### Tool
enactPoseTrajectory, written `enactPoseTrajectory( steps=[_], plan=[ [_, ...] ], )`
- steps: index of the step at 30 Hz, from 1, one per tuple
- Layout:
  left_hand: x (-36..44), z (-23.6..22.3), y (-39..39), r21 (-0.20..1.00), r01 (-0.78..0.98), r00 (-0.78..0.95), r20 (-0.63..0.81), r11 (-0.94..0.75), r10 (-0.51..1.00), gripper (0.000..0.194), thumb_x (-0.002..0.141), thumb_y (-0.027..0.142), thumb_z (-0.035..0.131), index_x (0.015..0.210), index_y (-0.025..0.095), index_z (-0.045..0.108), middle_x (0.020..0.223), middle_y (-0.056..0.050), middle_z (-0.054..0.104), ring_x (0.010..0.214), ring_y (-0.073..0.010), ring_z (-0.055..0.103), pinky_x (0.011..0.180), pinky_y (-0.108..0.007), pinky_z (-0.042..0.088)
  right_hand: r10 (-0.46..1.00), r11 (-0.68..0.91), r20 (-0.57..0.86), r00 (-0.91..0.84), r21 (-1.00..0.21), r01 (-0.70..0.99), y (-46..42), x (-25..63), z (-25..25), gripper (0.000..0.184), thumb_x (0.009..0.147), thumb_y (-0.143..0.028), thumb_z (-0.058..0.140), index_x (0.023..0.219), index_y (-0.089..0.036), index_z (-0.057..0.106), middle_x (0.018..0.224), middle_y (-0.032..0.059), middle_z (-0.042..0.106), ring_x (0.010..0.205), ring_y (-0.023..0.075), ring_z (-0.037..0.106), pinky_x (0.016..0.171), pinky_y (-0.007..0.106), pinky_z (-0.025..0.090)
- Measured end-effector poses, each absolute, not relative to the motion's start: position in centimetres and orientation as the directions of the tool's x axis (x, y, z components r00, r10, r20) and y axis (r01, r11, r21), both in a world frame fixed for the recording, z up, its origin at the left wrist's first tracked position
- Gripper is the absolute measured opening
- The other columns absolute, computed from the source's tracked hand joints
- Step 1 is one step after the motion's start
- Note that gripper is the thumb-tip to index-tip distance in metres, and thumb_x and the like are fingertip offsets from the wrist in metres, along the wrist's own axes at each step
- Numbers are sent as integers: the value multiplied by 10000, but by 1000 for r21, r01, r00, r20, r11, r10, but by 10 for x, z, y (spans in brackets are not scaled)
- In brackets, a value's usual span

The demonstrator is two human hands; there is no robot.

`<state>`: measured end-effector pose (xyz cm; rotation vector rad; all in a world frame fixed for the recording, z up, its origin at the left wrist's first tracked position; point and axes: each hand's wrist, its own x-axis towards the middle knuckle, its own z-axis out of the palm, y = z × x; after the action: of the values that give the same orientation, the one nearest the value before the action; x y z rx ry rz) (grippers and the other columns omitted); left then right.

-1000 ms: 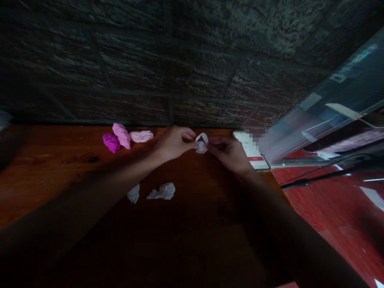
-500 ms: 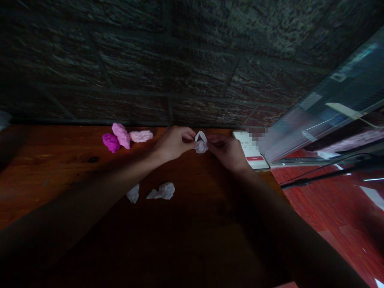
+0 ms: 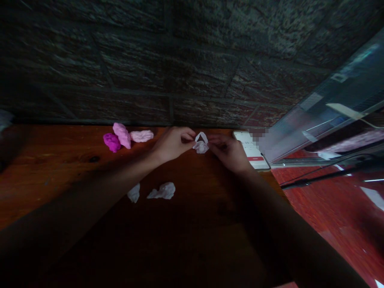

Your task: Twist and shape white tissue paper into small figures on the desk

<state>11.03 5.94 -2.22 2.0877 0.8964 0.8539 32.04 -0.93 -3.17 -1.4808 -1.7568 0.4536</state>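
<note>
My left hand [image 3: 171, 143] and my right hand [image 3: 228, 152] meet over the far part of a dark wooden table [image 3: 60, 172]. Both pinch one small crumpled white piece [image 3: 201, 143], which looks like tissue or soft paper, held just above the wood. The left fingers grip its left edge and the right fingers its right edge. Two more white crumpled pieces [image 3: 162, 191] lie nearer me on the table.
Three pink and magenta lumps [image 3: 122, 137] lie at the back left by a dark brick wall [image 3: 180, 60]. A phone [image 3: 251, 150] with a lit screen lies right of my right hand. A tilted glass pane [image 3: 330, 108] and red floor [image 3: 330, 200] fill the right side.
My right hand has edged slightly left and up, closing the gap, and the white piece between my fingers looks pulled a little tighter. Everything else has stayed put.
</note>
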Motion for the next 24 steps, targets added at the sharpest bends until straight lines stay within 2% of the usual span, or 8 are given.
enactPoseTrajectory(
  steps=[5,10,14,24],
  plan=[
    [108,-25,59,810,289,567,284,-510,773,184,817,278,728,945,148,747,1001,-91,813,901,-220,774,800,-310,604,949,251,314,-16,-724,642,-10,320,-33,232,899,-254,650,1109,-261,747,1043,19,815,959,223,775,887,365,603],
    [106,-27,59,816,286,559,284,-503,778,195,813,249,733,963,125,748,998,-110,810,895,-221,775,797,-307,602,955,220,297,6,-721,657,-10,321,-34,230,899,-279,653,1094,-224,761,1066,57,812,968,244,775,905,392,602],
    [105,-28,59,822,274,582,272,-499,767,165,820,238,728,947,136,751,997,-101,811,904,-218,775,808,-310,606,956,226,294,-12,-706,671,-12,325,-35,238,910,-295,638,1097,-230,770,1098,49,807,976,241,768,925,408,593],
    [103,-35,60,836,269,597,244,-478,764,151,809,206,718,949,169,760,989,-73,815,876,-202,773,800,-304,612,969,212,248,-23,-773,597,-15,328,-36,233,870,-268,664,1057,-207,789,1084,50,810,966,224,766,934,397,604]
  ],
)
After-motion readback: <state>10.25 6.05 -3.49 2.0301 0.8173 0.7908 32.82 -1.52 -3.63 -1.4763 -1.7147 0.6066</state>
